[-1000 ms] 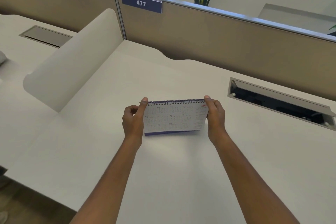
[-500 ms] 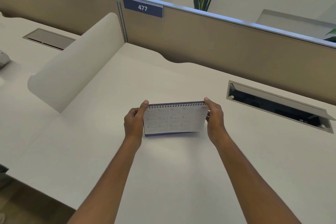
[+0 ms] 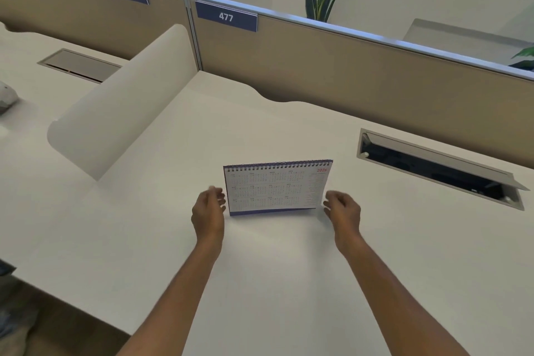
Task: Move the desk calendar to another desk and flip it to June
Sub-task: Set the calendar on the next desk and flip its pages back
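The desk calendar (image 3: 276, 188) stands upright by itself on the white desk (image 3: 260, 283) labelled 477. It is spiral-bound at the top, has a blue base, and its front page shows a whole-year overview marked 2026 in red. My left hand (image 3: 208, 212) hovers just left of its lower edge with fingers loosely apart and nothing in it. Just right of the calendar's lower corner is my right hand (image 3: 344, 211), also free and slightly curled. Neither hand touches the calendar.
A curved white divider (image 3: 121, 107) separates this desk from desk 476 on the left. A beige partition (image 3: 346, 72) runs along the back. An open cable hatch (image 3: 439, 169) lies at the right rear; a closed one (image 3: 79, 64) is on the left desk.
Both hands held the calendar's top corners earlier. Now they have let go and dropped back to either side of its base, and it stands alone on the desk.
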`<state>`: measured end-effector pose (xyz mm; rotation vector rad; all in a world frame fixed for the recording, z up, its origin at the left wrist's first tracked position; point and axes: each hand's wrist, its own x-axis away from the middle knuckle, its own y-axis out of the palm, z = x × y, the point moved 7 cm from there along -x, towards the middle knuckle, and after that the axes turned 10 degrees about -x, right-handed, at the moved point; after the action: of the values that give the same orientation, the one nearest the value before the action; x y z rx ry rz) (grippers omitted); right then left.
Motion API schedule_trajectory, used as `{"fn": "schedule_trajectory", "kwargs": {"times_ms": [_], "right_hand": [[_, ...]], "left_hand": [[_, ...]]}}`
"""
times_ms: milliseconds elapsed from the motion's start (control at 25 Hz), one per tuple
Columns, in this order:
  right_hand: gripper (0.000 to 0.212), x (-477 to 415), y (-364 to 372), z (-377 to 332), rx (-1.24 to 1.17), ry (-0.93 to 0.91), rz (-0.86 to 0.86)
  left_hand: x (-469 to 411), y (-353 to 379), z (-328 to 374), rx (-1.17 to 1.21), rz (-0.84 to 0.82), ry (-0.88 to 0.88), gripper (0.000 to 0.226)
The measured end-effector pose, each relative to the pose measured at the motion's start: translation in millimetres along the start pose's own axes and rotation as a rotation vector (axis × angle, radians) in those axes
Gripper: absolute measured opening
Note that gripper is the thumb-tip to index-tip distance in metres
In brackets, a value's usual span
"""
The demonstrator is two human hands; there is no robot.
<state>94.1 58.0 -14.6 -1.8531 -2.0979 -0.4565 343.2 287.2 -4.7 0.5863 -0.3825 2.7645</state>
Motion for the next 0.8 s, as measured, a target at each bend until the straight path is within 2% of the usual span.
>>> {"fn": "schedule_trajectory", "kwargs": {"times_ms": [80, 200, 440, 680, 800], "right_hand": [[0.013, 5, -6, 18, 0.085, -0.002, 0.019], [0.018, 8, -9, 25, 0.131, -0.025, 0.039], [0.009, 13, -4, 22, 0.069, -0.073, 0.000], [0.009, 18, -11, 23, 0.044, -0.084, 0.010], [0.012, 21, -13, 23, 0.009, -0.075, 0.004]], "left_hand": [[8, -3, -21, -0.129, 0.013, 0.019, 0.014], [17, -2, -33, -0.245, -0.008, 0.062, 0.022], [25, -3, -29, -0.245, -0.010, 0.100, 0.022], [31, -9, -28, -0.256, 0.045, 0.120, 0.009], [35, -14, -29, -0.206, 0.055, 0.106, 0.010]]}}
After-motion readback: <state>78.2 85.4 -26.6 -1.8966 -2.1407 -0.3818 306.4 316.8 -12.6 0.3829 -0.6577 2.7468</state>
